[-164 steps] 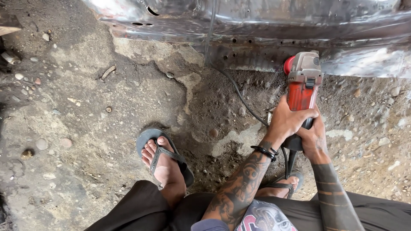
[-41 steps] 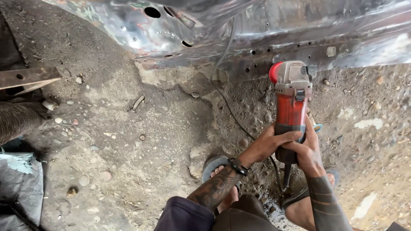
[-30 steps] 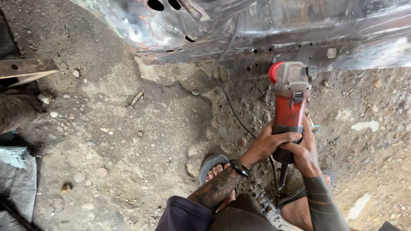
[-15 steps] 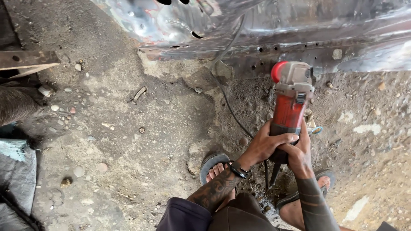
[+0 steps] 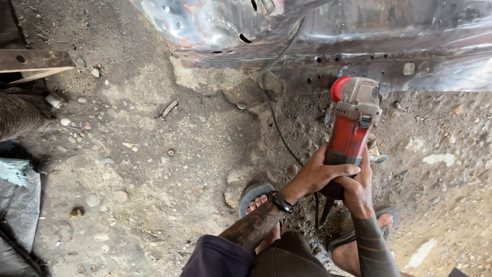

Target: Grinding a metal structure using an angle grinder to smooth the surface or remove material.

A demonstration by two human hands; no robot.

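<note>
A red and grey angle grinder (image 5: 353,125) points away from me toward the lower edge of a bare metal panel (image 5: 359,46). My left hand (image 5: 320,172) wraps the grinder's red body from the left. Just below it, my right hand (image 5: 359,190) grips the rear of the handle. The grinder's head sits close to the panel's perforated bottom edge; I cannot tell whether the disc touches it. A black power cord (image 5: 279,128) trails from under the panel across the dirt toward the handle. My feet in sandals (image 5: 254,197) rest on the ground below.
Rough dirt and broken concrete (image 5: 154,169) with scattered pebbles surround me. A metal bar (image 5: 33,60) lies at the far left, above dark cloth (image 5: 18,205) at the left edge. The panel spans the top of the view.
The view has shifted slightly, with the panel and grinder sitting a bit further right and lower. Both hands keep the same grip on the grinder throughout.
</note>
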